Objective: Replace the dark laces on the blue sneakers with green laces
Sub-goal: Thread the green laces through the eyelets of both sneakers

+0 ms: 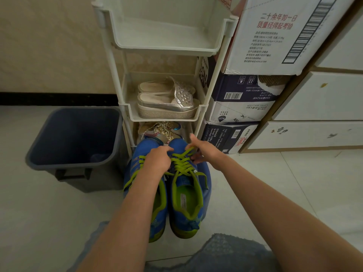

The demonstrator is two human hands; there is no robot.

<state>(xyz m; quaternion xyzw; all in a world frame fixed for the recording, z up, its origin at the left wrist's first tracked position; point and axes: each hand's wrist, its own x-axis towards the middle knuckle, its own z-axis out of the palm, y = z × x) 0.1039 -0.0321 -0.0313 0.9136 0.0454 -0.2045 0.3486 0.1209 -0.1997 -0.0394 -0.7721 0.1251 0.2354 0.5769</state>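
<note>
Two blue sneakers with green trim stand side by side on the floor, toes toward the rack. The right sneaker carries green laces crossed up its front. The left sneaker also shows green lace, partly hidden under my arm. My left hand lies across both shoes and its curled fingers pinch the lace near the right shoe's toe. My right hand holds the same lace from the right side, thumb raised. No dark laces are visible.
A white plastic shoe rack stands just beyond the sneakers, holding silver slip-ons and glittery shoes below. A dark blue bin sits to the left. Stacked cardboard boxes and white drawers stand to the right.
</note>
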